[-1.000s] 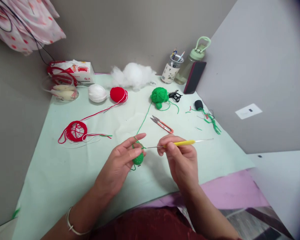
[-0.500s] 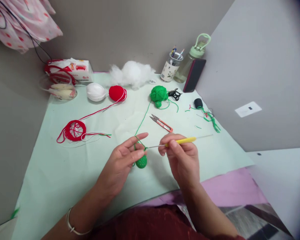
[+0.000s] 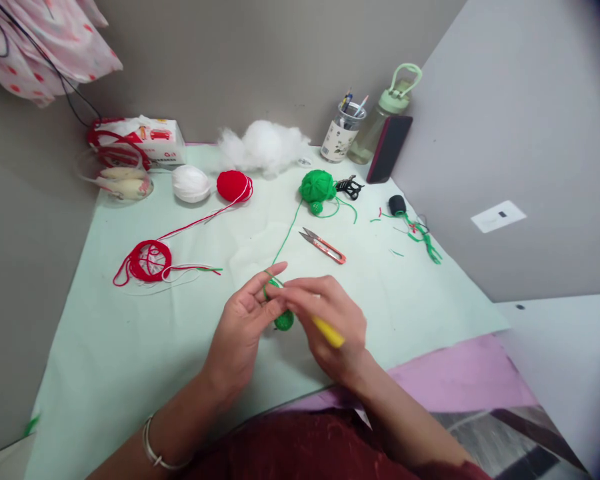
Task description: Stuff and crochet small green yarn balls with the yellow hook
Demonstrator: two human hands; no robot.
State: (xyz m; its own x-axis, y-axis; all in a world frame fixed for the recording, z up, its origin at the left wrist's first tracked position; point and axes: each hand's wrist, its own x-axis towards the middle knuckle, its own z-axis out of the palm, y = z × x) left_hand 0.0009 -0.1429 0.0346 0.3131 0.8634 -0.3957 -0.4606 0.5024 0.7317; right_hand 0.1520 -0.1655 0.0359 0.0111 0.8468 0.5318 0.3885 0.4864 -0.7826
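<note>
Between thumb and fingers, my left hand [image 3: 245, 313] pinches a small green crochet piece [image 3: 284, 321]. Green yarn [image 3: 287, 237] loops over its raised index finger and runs back to the green yarn ball [image 3: 317, 186]. My right hand [image 3: 333, 317] is closed around a crochet hook with a yellow handle [image 3: 329, 331], which slants down toward me. Its fingertips meet the left hand's at the top of the piece, so the hook's metal tip is hidden. Beyond the hands lie orange-handled thread snips [image 3: 323, 246].
Left are a red yarn coil [image 3: 151, 261], a red ball [image 3: 234, 186] and a white ball [image 3: 191, 184]. White stuffing [image 3: 270, 147], a pen cup [image 3: 343, 133], a bottle [image 3: 373, 127] and a phone [image 3: 389, 149] line the back. Black yarn [image 3: 397, 205] and scraps lie right.
My right hand has moved left and turned, bringing the hook from level, apart from the left hand, to steeply slanted against the green piece. The left hand has barely shifted.
</note>
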